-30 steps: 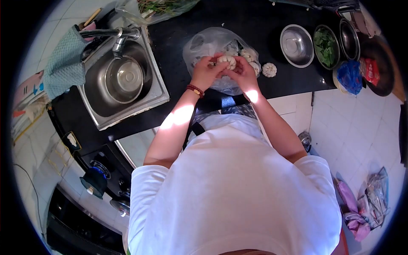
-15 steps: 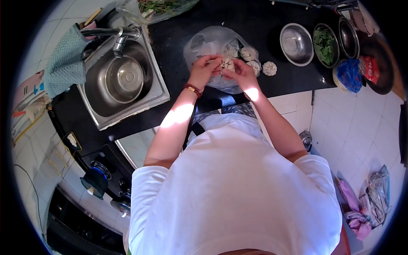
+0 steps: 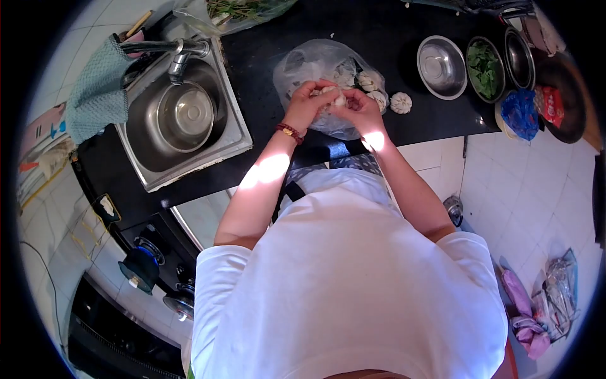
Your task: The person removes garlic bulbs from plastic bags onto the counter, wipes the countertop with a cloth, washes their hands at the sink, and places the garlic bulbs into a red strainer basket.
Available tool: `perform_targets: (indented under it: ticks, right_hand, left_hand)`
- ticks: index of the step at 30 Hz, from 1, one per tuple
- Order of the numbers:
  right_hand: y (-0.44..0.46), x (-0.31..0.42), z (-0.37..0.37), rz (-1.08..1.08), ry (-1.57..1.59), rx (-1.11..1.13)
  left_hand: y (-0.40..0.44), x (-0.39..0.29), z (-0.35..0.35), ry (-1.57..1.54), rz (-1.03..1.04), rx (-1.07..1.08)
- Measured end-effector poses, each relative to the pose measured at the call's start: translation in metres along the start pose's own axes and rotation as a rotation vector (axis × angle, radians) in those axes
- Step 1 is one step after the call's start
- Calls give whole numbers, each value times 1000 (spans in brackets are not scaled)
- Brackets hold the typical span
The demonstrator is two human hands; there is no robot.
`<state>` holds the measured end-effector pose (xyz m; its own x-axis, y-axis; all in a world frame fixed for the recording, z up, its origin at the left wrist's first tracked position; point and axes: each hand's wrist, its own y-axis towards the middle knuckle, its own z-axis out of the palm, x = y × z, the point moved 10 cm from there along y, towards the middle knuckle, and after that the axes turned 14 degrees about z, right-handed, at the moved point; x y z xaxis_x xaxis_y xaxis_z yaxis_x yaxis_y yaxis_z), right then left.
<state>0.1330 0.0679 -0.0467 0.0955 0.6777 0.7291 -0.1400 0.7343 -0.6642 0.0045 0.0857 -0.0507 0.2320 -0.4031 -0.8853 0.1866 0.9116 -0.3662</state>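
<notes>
Over a clear plastic bag (image 3: 293, 69) on the black counter, a white garlic bulb (image 3: 339, 100) is held between both hands. The fingers of my left hand (image 3: 307, 104) close on its left side, and a red bracelet circles that wrist. My right hand (image 3: 362, 112) pinches the bulb from the right. Fingers cover part of the bulb. More garlic bulbs (image 3: 368, 80) lie on the right part of the bag, and one loose bulb (image 3: 400, 103) rests on the counter just right of it.
A steel sink (image 3: 142, 148) with a metal bowl (image 3: 165, 120) inside is on the left. At right stand a steel bowl (image 3: 441, 67), a bowl of green leaves (image 3: 483, 71), a blue bag (image 3: 521, 115) and a dark pan (image 3: 571, 104). A stove burner (image 3: 149, 251) is at lower left.
The bulb has been turned between my fingers and is now more covered by them. Both hands have shifted only slightly over the bag.
</notes>
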Motion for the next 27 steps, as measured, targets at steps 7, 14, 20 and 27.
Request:
perform_targets:
  ticks: [7, 14, 20, 27]
  right_hand:
    - [5, 12, 3, -75, -44, 52]
    - [2, 4, 5, 70, 150, 71]
    - [3, 13, -4, -24, 24, 57]
    - [-10, 64, 0, -302, -498, -238]
  left_hand:
    - [7, 12, -5, -260, -65, -91]
    - [10, 15, -17, -194, -55, -209]
    - [11, 25, -35, 86, -52, -252]
    - [2, 16, -7, 49, -122, -40]
